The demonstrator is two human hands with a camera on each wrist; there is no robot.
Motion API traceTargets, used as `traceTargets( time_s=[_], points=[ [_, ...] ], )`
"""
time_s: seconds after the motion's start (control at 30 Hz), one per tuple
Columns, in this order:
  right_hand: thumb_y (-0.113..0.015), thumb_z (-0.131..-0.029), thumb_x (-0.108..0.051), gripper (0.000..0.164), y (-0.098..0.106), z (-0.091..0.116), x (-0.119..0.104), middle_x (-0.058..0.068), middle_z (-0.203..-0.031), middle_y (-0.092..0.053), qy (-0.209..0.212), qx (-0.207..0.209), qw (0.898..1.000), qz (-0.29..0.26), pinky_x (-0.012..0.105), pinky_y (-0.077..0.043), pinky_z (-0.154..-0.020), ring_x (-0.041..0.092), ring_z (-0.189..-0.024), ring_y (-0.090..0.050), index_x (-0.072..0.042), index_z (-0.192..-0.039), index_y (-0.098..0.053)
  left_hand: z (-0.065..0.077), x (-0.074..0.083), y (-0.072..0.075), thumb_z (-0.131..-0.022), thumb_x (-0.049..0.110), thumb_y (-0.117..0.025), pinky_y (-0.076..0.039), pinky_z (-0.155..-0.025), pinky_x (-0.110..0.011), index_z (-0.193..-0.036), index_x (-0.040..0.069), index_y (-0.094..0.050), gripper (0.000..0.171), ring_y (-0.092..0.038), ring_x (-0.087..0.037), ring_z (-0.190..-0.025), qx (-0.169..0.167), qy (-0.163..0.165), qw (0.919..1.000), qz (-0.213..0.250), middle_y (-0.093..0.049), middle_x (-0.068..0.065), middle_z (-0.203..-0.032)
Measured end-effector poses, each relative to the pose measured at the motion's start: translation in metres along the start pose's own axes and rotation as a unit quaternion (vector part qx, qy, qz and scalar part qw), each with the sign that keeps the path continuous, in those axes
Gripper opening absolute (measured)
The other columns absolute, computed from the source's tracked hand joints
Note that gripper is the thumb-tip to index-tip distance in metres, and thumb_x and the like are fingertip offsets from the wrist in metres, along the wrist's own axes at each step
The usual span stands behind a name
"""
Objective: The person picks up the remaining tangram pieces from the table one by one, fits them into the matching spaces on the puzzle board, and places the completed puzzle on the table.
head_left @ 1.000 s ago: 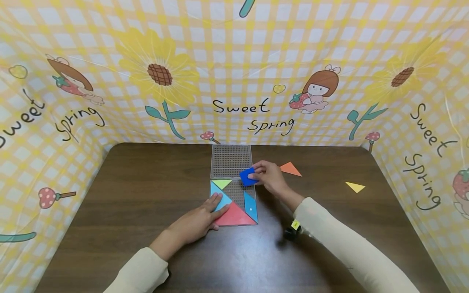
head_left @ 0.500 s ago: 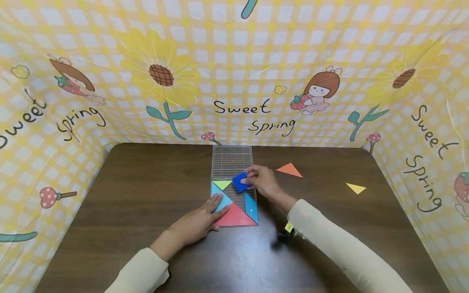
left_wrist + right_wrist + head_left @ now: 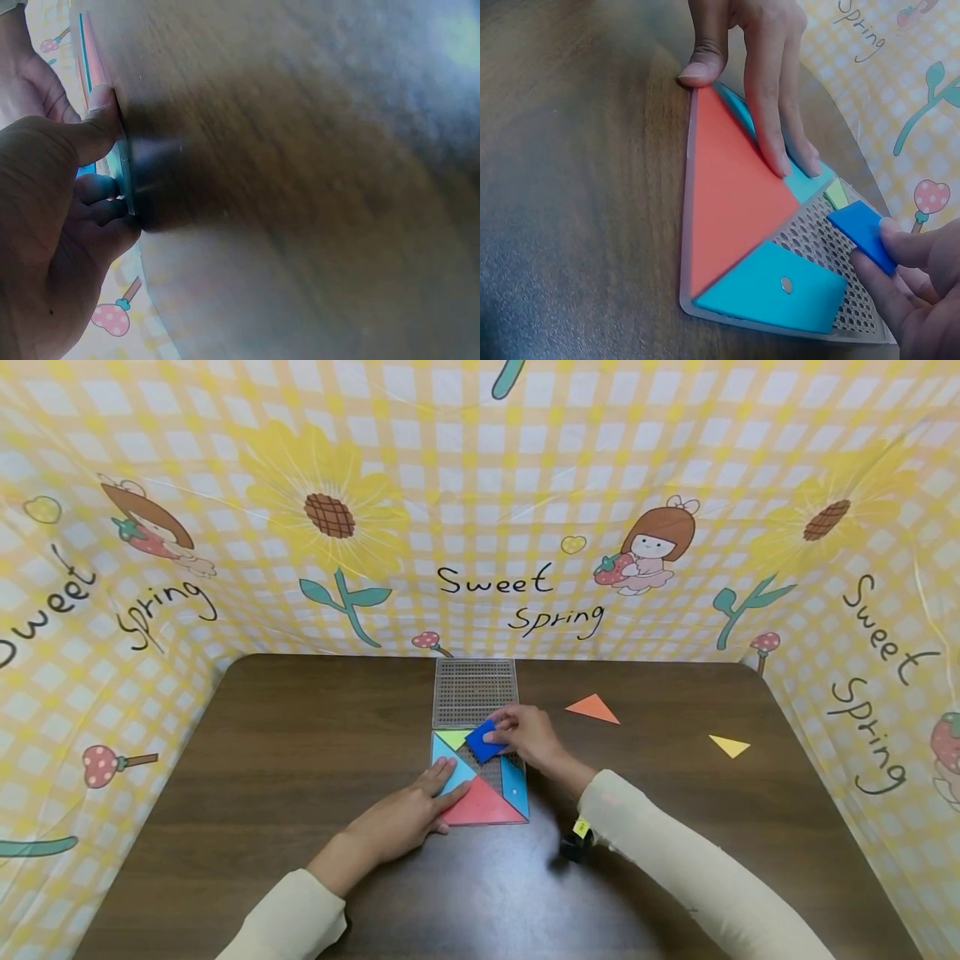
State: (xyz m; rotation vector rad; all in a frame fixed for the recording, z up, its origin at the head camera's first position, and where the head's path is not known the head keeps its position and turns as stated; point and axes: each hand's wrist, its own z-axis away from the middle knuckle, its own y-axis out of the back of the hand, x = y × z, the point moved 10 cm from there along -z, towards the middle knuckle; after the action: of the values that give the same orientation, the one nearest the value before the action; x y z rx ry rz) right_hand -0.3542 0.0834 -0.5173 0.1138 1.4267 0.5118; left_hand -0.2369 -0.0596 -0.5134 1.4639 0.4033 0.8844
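Observation:
Between thumb and fingers my right hand (image 3: 531, 735) pinches a dark blue square tangram piece (image 3: 482, 745), tilted over the bare mesh (image 3: 810, 240) of a clear tray. Fairly straight fingers of my left hand (image 3: 397, 820) rest on the light blue triangle (image 3: 451, 753), while its thumb sits at the tray's corner in the right wrist view. A red triangle (image 3: 483, 803) fills the tray's near side. The blue parallelogram (image 3: 769, 289), with a round silvery dot, lies along the right wall. In the far left corner is a green triangle (image 3: 452, 739), partly behind the square.
The tray's meshed other half (image 3: 475, 693) lies unfolded behind it, near the cloth backdrop (image 3: 375, 585). An orange triangle (image 3: 594, 708) and a yellow triangle (image 3: 729, 746) lie on the brown table (image 3: 637, 893) to the right.
My right hand has carried the blue square left and nearer, from the tray's far right corner to beside the green triangle. The left hand stays in place.

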Motion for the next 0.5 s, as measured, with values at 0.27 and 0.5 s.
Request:
traceTargets(
  time_s=[0.27,0.5],
  points=[
    [-0.073,-0.085,-0.014,0.027,-0.008,-0.001,0.001,0.01,-0.089,-0.071,0.006,-0.011,1.0,0.02,0.029,-0.059,-0.061,0.016,-0.071,-0.07,-0.006,-0.111,-0.07,0.001,0.001,0.0,-0.095,0.038,-0.057,-0.044,-0.103,-0.041,-0.149,0.021,-0.035,0.061,-0.025,-0.033,-0.145,0.004,-0.003,1.0,0.002,-0.021,-0.017,-0.159],
    [-0.074,-0.084,-0.014,0.028,-0.013,-0.002,-0.004,0.01,-0.088,-0.07,0.013,-0.011,0.999,0.047,0.028,-0.058,-0.059,0.015,-0.069,-0.068,-0.005,-0.111,-0.071,0.0,0.0,0.001,-0.095,0.038,-0.058,-0.045,-0.103,-0.039,-0.149,0.02,-0.036,0.061,-0.024,-0.032,-0.145,0.012,-0.007,0.9999,0.001,-0.021,-0.018,-0.158]
  ],
)
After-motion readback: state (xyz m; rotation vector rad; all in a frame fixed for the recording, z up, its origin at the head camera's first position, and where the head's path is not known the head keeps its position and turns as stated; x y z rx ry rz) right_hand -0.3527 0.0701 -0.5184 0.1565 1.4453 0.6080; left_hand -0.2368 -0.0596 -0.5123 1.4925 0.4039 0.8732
